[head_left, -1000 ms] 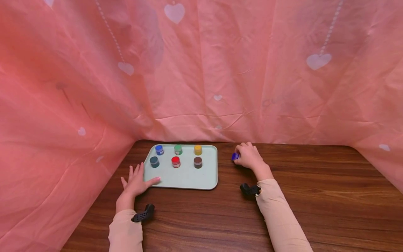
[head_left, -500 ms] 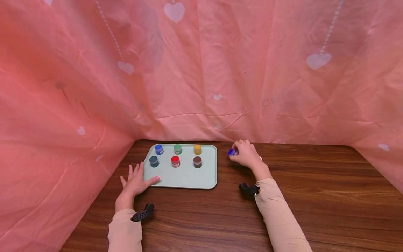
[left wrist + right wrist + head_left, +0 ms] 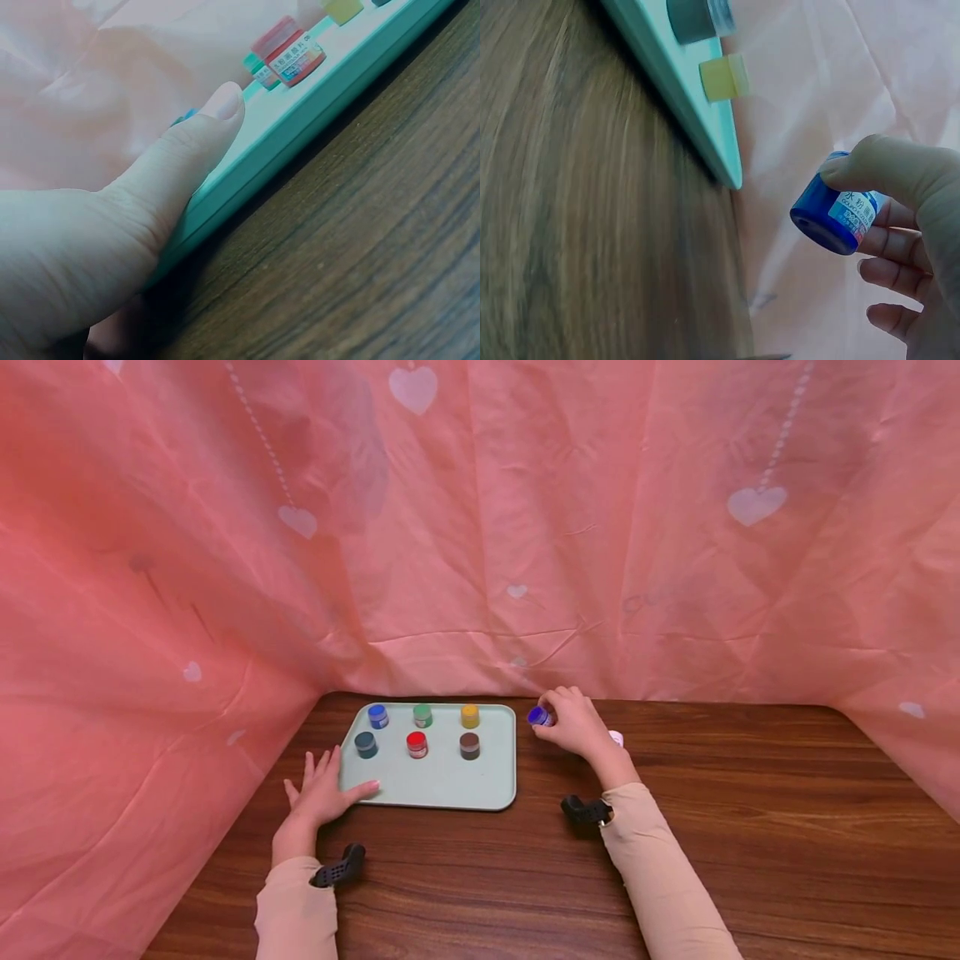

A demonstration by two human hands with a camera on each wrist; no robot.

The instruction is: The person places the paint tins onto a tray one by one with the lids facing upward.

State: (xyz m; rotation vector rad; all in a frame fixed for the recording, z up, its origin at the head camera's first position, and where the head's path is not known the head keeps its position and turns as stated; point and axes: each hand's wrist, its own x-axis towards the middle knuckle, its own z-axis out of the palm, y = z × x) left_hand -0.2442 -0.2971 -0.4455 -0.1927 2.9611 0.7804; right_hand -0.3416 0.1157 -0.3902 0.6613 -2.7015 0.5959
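My right hand [image 3: 576,724] pinches a small dark blue paint jar [image 3: 835,206] between thumb and fingers, tilted in the air just right of the tray. A printed label faces the right wrist camera. My left hand [image 3: 318,791] lies at the left end of the pale green tray [image 3: 450,785], thumb over its front rim, fingers spread along its side. On the tray stand two rows of paint jars: a blue jar [image 3: 378,717], a green jar [image 3: 423,716] and a yellow jar [image 3: 469,717] behind; a dark teal jar [image 3: 366,745], a red jar [image 3: 417,745] and a brown jar [image 3: 469,746] in front.
A whitish-pink jar [image 3: 617,738] shows partly behind my right wrist on the wooden table [image 3: 480,877]. Pink cloth [image 3: 480,527] with heart prints hangs behind the table and along both sides.
My right hand has moved left and slightly back with the dark blue paint jar, nearing the tray. The whitish-pink jar has come into view behind it. My left hand keeps its place.
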